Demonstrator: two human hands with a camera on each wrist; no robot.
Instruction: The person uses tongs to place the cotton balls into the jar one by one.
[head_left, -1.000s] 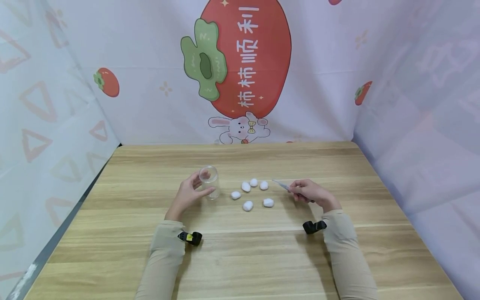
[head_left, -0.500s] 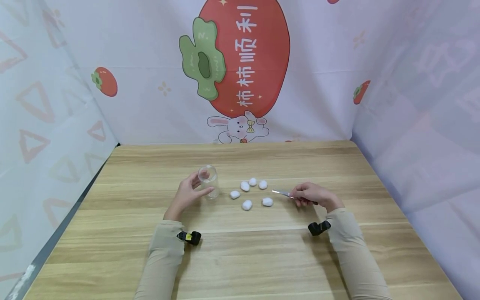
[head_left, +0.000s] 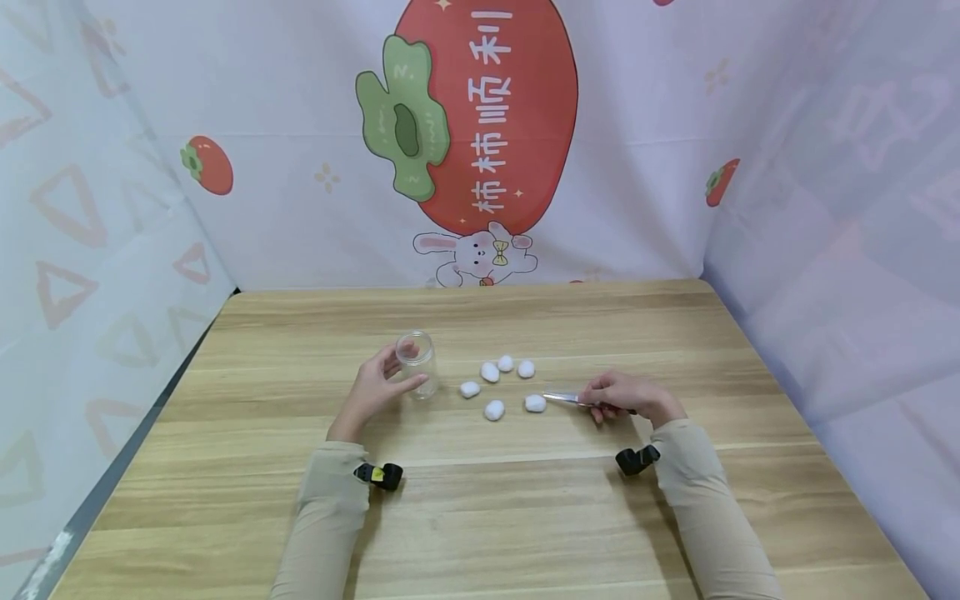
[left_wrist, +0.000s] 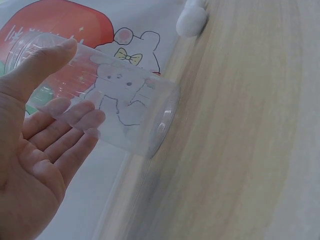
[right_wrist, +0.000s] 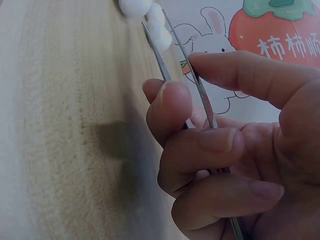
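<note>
A clear, open-mouthed jar stands upright on the table. My left hand holds it from the left, thumb on the near side and fingers round the back, as the left wrist view also shows. Nothing shows inside the jar. In my right hand I grip metal tweezers between thumb and fingers, with their two arms spread apart. The tweezer tips point left, right at the nearest cotton ball. Its neighbours include a front cotton ball and a left cotton ball.
Several more cotton balls, such as a back one and one to its right, lie between the hands. A wooden table carries everything. Behind it hangs a printed cloth, with cloth at both sides too.
My right hand has lowered and come nearer the table's front, swinging the tweezer tips toward the right-front cotton ball. My left hand and the jar have stayed put.
</note>
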